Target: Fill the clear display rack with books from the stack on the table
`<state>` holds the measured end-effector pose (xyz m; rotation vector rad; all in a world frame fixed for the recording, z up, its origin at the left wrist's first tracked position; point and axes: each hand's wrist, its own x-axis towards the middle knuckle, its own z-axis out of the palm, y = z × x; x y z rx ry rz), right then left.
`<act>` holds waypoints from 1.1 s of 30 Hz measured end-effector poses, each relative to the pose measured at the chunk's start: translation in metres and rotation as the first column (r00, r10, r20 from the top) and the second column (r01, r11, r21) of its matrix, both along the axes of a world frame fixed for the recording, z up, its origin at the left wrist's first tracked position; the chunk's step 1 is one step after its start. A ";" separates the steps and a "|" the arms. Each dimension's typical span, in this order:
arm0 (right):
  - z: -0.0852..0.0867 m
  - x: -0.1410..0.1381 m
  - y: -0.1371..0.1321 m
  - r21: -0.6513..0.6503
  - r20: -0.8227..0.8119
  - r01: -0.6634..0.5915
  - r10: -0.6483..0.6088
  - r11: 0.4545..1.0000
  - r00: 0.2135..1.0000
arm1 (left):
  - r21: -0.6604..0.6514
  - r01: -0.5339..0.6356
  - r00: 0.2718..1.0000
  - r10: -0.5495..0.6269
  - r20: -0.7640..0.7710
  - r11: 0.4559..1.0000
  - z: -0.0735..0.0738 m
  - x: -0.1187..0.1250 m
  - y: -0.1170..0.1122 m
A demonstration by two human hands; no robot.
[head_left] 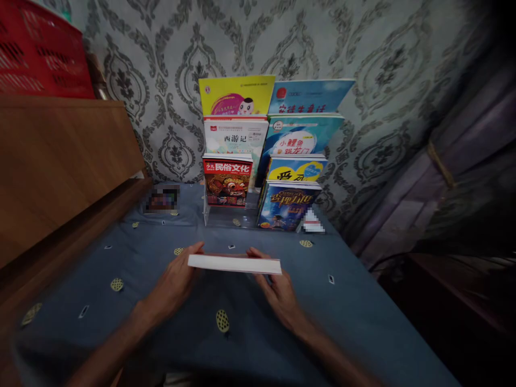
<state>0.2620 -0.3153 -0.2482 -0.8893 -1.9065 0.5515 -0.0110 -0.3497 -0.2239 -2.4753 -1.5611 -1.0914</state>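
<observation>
A book (234, 263) is held between my two hands above the table, its white page edge facing me and its covers hardly visible. My left hand (180, 274) grips its left end, and my right hand (278, 293) grips the right end with fingers partly behind it. Just beyond stands a clear tiered book rack (226, 217) with books in two columns. A red-covered book (228, 183) is at the front left of the rack. A dark blue book (285, 207) is at the front right, with yellow, white and light blue books on the tiers behind.
The table wears a blue cloth (153, 322) with pineapple prints. A wooden cabinet (60, 172) carrying a red plastic basket (44, 54) stands left. Patterned wallpaper rises behind the rack, and a tied curtain (403, 183) hangs right. Two blurred items lie beside the rack.
</observation>
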 end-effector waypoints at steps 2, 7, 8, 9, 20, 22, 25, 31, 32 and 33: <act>-0.002 0.002 -0.002 -0.012 0.025 0.009 -0.009 1.000 1.000 | 0.015 0.049 0.999 -0.049 0.012 0.999 0.000 0.003 0.000; 0.002 0.003 -0.005 -0.038 0.063 0.007 -0.004 0.999 0.998 | 0.004 0.074 0.997 -0.074 0.028 0.997 0.005 0.007 -0.002; 0.004 0.002 -0.003 -0.043 0.060 0.007 -0.004 0.999 0.998 | -0.011 0.077 0.997 -0.077 0.027 0.997 0.007 0.006 -0.001; 0.006 0.001 -0.001 -0.046 0.056 0.011 -0.009 0.999 0.998 | -0.032 0.081 0.996 -0.080 0.029 0.996 0.010 0.006 0.001; 0.020 -0.004 0.017 -0.034 0.060 0.055 -0.053 0.998 0.997 | -0.155 0.070 0.996 -0.061 0.059 0.985 0.019 0.004 0.029; 0.028 -0.006 0.029 -0.026 0.048 0.066 -0.065 0.997 0.997 | -0.133 0.094 0.993 -0.084 0.085 0.987 0.026 0.004 0.043; 0.048 -0.011 0.055 0.026 0.036 0.076 -0.077 0.997 0.996 | -0.049 0.121 0.987 -0.115 0.113 0.991 0.043 0.002 0.073; 0.083 -0.023 0.107 0.136 0.060 0.124 -0.133 0.983 0.989 | 0.065 0.089 0.986 -0.097 0.138 0.994 0.073 -0.002 0.135; 0.085 -0.024 0.112 0.142 0.063 0.127 -0.137 0.982 0.989 | 0.074 0.089 0.985 -0.099 0.143 0.993 0.074 -0.002 0.142; 0.086 -0.026 0.117 0.145 0.066 0.129 -0.139 0.981 0.988 | 0.081 0.092 0.984 -0.103 0.148 0.992 0.074 -0.003 0.149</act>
